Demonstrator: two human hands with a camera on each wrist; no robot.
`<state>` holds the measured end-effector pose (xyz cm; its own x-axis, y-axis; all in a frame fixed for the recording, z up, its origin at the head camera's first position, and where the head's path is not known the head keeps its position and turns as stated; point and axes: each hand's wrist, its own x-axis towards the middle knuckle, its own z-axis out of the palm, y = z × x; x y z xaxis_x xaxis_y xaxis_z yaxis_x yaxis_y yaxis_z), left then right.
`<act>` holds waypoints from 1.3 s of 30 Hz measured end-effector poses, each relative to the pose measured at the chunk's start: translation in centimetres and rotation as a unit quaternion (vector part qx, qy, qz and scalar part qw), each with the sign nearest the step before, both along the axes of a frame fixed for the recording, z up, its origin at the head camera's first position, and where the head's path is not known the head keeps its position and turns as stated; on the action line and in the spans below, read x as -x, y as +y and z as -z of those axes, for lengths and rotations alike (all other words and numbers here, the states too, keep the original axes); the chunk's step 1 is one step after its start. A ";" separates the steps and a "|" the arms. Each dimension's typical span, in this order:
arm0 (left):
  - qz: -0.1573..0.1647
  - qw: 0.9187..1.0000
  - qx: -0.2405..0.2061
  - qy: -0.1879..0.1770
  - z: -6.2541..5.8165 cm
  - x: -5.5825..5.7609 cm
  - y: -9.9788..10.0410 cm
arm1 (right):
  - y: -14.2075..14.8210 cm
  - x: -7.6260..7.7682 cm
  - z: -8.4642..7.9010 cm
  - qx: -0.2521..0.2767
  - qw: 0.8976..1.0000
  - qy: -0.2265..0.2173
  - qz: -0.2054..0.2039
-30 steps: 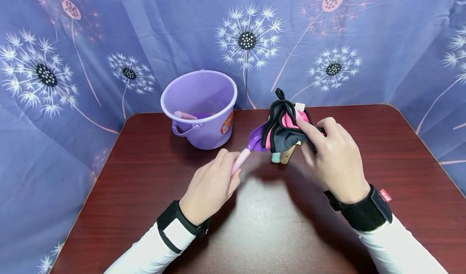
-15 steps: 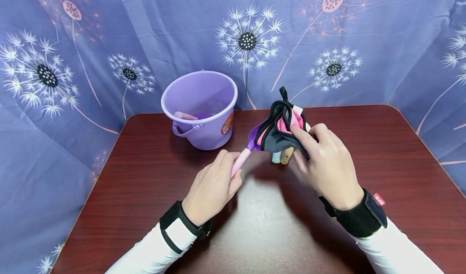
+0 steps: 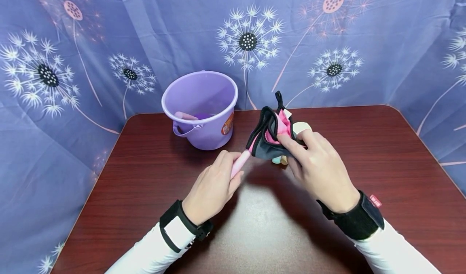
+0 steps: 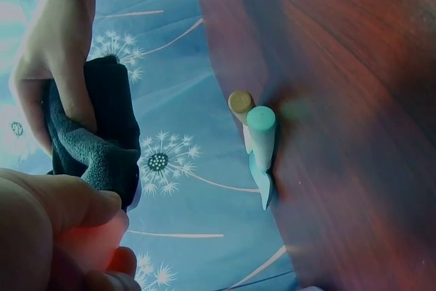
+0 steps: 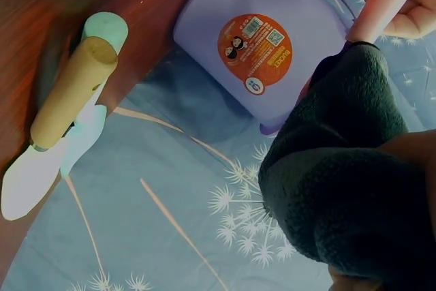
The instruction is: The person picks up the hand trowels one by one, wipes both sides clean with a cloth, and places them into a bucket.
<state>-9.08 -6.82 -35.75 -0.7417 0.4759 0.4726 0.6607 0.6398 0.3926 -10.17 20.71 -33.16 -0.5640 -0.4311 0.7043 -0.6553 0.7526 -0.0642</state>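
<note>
My left hand point(image 3: 212, 189) grips the pink handle point(image 3: 240, 163) of a small purple shovel, low over the table. A dark grey cloth point(image 3: 267, 150) with black edging and a pink inner side is wrapped over the shovel's blade, which is almost wholly hidden. Pinching that cloth from the right is my right hand point(image 3: 320, 165), thumb and fingers on either side. Beneath it, on the table, lie two more hand tools. One has a wooden handle point(image 5: 71, 97) and a pale blade point(image 5: 27, 185); the other has a teal-ended handle point(image 4: 261, 124).
A light purple bucket point(image 3: 218, 134) stands left of the cloth, near the table's back edge. Inside it lies something with a pink handle point(image 3: 185, 115). Behind the dark red table point(image 3: 138, 177) hangs a blue dandelion-patterned curtain point(image 3: 174, 27).
My right hand has moved left and slightly down with the cloth, drawing it over the purple blade down to the handle. The left hand keeps its grip, nearly still.
</note>
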 end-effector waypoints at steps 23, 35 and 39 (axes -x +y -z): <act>-0.014 1.000 -0.003 0.008 -0.9 0.4 -0.6 | 0.4 0.3 -0.7 -0.078 0.994 0.081 0.004; -0.012 1.000 0.004 0.009 -0.7 0.4 -0.8 | 1.4 0.7 -0.9 -0.075 0.993 0.087 0.038; -0.014 1.000 0.001 0.005 -0.7 0.4 -0.8 | 1.6 0.8 -0.9 -0.054 0.993 0.087 0.054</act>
<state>-9.45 -7.58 -35.04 -0.7498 0.4564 0.4790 0.6465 0.6593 0.3838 -10.99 22.30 -32.24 -0.4858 -0.4533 0.7474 -0.5644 0.8156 0.1279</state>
